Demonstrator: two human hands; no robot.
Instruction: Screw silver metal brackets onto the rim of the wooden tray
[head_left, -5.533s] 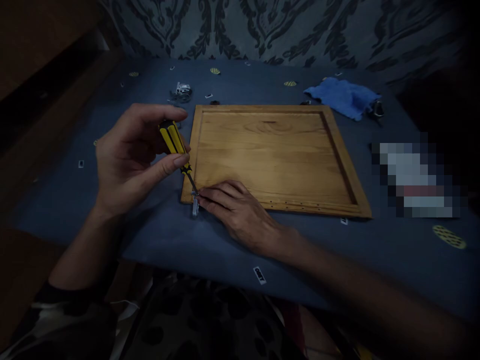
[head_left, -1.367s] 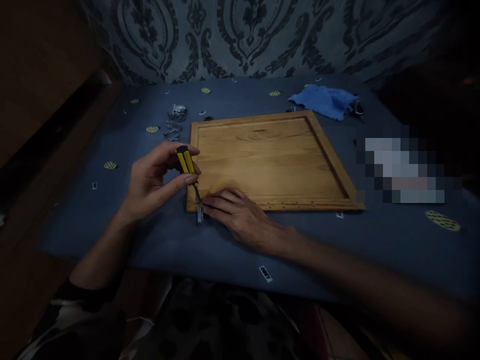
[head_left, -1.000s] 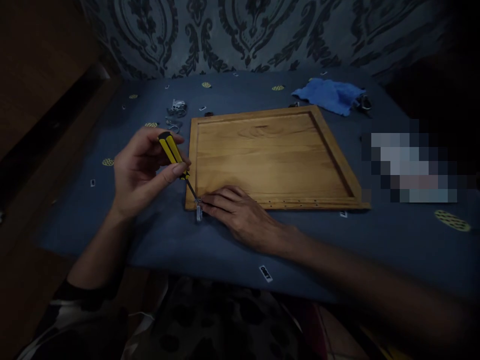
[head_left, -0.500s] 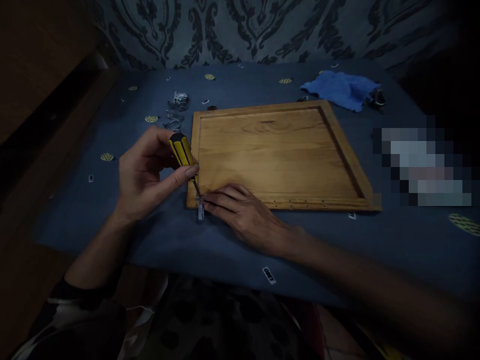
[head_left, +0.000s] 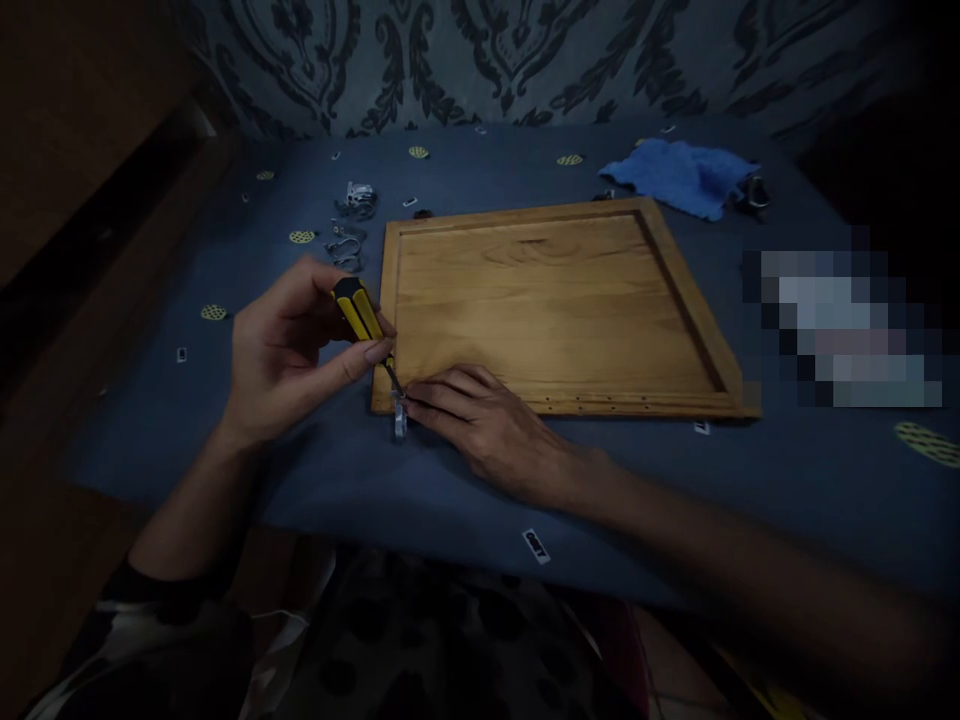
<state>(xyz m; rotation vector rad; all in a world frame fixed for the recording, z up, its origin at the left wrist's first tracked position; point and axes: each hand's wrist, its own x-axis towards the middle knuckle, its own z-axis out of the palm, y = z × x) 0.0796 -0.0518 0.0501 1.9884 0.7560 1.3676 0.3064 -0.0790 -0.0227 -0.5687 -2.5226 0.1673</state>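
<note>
In the head view my left hand (head_left: 281, 355) is closed around the yellow and black handle of a screwdriver (head_left: 361, 312). The screwdriver leans, its shaft pointing down and right to a small metal hinge (head_left: 400, 418) at the near left corner of a framed wooden panel (head_left: 555, 310). Part of the hinge sticks out past the panel's near edge. My right hand (head_left: 487, 430) rests low over that edge, its fingers together and their tips at the hinge beside the screwdriver tip. Its thumb is hidden, and so is any screw under the fingertips.
Beyond the panel's left side lie several loose metal hinges (head_left: 349, 235). A crumpled blue cloth (head_left: 679, 178) is at the back right, with a small dark object (head_left: 756, 190) beside it. A blurred-out item is at the right. All lie on a blue patterned cloth surface (head_left: 165, 420).
The screwdriver handle has turned in my left hand and tilts slightly further left. My right hand stays in place at the hinge.
</note>
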